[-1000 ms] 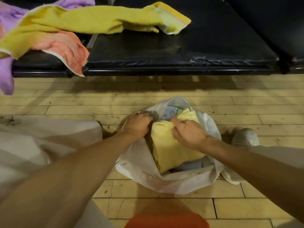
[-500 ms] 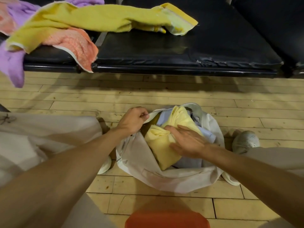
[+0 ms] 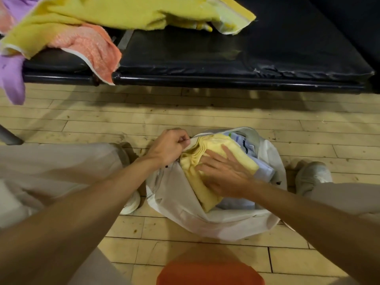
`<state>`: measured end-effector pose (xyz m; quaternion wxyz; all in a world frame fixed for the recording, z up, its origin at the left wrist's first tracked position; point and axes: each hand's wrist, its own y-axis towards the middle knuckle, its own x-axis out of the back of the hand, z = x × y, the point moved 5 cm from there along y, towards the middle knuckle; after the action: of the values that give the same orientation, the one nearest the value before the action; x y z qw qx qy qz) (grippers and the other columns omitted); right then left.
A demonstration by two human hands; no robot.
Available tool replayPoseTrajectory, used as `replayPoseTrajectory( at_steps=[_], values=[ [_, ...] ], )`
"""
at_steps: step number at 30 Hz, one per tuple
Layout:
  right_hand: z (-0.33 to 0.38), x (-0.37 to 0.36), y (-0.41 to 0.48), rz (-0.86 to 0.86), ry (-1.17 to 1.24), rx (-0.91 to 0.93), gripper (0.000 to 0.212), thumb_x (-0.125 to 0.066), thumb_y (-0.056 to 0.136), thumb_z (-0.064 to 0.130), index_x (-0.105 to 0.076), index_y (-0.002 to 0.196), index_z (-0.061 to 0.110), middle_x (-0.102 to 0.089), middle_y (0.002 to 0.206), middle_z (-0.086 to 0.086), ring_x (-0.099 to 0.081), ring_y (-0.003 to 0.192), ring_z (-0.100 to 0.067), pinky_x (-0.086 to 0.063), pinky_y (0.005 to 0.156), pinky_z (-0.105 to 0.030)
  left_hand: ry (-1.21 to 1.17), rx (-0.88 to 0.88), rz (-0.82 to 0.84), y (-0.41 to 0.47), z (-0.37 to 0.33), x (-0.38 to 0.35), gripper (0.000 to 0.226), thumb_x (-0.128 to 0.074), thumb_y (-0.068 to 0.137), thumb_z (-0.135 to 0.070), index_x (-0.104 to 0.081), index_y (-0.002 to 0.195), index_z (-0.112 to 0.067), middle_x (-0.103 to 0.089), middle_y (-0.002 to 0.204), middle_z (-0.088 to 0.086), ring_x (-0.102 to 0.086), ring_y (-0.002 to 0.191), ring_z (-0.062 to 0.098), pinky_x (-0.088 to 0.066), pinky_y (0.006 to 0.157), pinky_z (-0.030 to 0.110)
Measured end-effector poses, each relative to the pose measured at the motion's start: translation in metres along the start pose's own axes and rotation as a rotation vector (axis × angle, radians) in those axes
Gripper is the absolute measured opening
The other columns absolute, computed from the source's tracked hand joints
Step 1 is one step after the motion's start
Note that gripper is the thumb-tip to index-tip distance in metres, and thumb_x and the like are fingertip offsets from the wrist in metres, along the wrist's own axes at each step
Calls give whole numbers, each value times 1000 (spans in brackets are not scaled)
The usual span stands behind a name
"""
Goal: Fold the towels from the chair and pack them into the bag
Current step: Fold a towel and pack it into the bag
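The left hand point(image 3: 168, 147) still pinched the white bag point(image 3: 176, 202) at its rim by the zipper, fingers curled, holding the mouth apart. The right hand point(image 3: 224, 173), which a second earlier had gripped the towel's top edge, now lay flat with straight, spread fingers on the folded pale yellow towel point(image 3: 205, 199) inside the bag on the wooden floor point(image 3: 102, 120). Beyond, a yellow towel point(image 3: 123, 15), an orange towel point(image 3: 90, 44) and a purple towel point(image 3: 12, 79) stayed heaped on the black chair point(image 3: 226, 54).
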<state>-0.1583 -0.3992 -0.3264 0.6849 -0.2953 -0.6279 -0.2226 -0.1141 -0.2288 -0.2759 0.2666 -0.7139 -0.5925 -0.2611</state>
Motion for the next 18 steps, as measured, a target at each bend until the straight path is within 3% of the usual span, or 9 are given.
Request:
replayPoseTrajectory(
  at_steps=[2,5,7,10,12,15,18],
  values=[
    [-4,-4,-1,96,-72,-28,67,-23,79,65,-32,142,47,-38,152,8,-16,148,-31,-4,112,-68,-12,6,-26,1,-5,-2,32,-61,90,-18,-54,63,-33,-54,66,-13,-51,68,12,-49,72,38],
    [-8,-6,9,161,-69,-85,84,-1,65,77,-9,146,56,-8,162,12,15,148,-30,14,107,-68,-22,7,-36,2,-7,-2,31,-61,89,-19,-55,62,-32,-54,64,-13,-52,67,15,-50,71,39],
    [-6,-9,20,179,-106,-57,84,0,66,77,-12,146,55,-4,162,11,14,148,-32,11,106,-70,-48,1,-31,1,-5,0,31,-61,90,-16,-55,63,-31,-54,64,-12,-51,67,13,-48,70,37],
    [-3,-22,38,192,-172,-26,74,-9,76,72,-24,144,48,-16,160,5,-3,148,-38,1,105,-72,-67,-20,-35,0,-7,3,31,-61,91,-13,-55,65,-29,-52,65,-13,-47,64,6,-41,65,29],
    [-1,-28,49,199,-192,-34,73,-9,78,71,-21,146,46,-17,160,3,-8,146,-39,-3,105,-71,-66,-31,-25,1,-7,6,31,-60,91,-12,-54,66,-29,-51,66,-13,-46,65,5,-38,65,27],
    [-1,-27,58,209,-144,-79,80,-1,74,73,-18,148,45,-10,161,5,-4,147,-35,-1,108,-68,-4,-59,-1,0,-7,11,25,-60,91,-14,-55,70,-26,-51,70,-15,-49,70,8,-38,67,27],
    [-6,-21,60,209,-107,-92,73,-14,81,76,-24,146,44,-8,162,6,-3,148,-30,-4,111,-62,31,-57,0,0,-3,13,17,-60,92,-15,-59,77,-24,-53,74,-15,-53,77,12,-41,70,28]
  ],
)
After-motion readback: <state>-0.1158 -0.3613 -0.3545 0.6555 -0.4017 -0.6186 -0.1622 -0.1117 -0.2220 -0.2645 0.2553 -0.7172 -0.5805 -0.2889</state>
